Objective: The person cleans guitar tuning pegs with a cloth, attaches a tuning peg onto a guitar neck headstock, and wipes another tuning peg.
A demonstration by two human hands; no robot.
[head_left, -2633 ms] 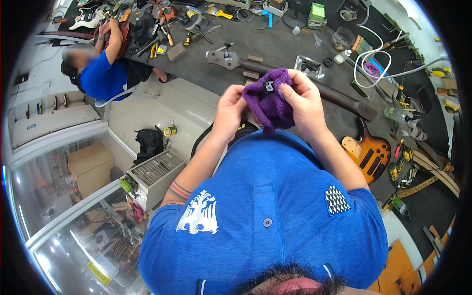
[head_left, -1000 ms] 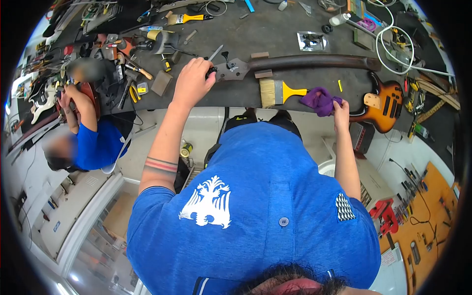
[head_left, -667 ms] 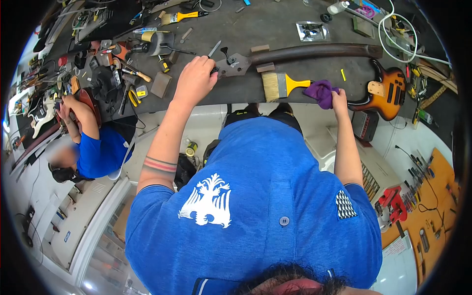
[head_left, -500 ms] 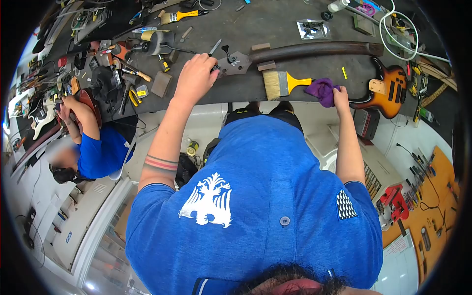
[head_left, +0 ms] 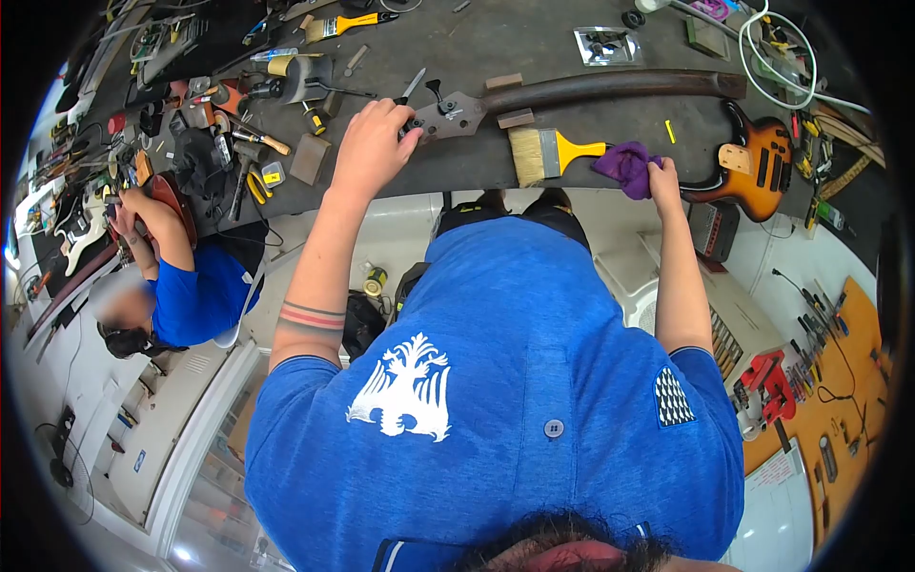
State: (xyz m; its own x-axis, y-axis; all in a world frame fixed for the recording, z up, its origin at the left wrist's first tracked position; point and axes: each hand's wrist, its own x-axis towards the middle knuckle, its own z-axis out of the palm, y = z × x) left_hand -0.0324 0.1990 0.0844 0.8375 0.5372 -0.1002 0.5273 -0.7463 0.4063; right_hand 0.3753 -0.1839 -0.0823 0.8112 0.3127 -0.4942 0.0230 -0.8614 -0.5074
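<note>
My left hand is at the end of a dark guitar headstock, its fingers closed round a black tuning peg that they partly hide. Another tuning peg sticks up from the far edge. The long dark neck runs to the right from the headstock, raised on small wooden blocks. A bunched purple cloth is pinched in my right hand near the bench's front edge. Between my hands lies a wide yellow-handled brush, its handle end close to the cloth.
A sunburst guitar body lies right of my right hand. Pliers, a wooden block and several tools sit left of my left hand. A clear packet and a white cable lie behind the neck. A co-worker works at left.
The view has shifted slightly. My left hand's fingers have turned a little at the tuning peg. My right hand keeps the cloth in almost the same place.
</note>
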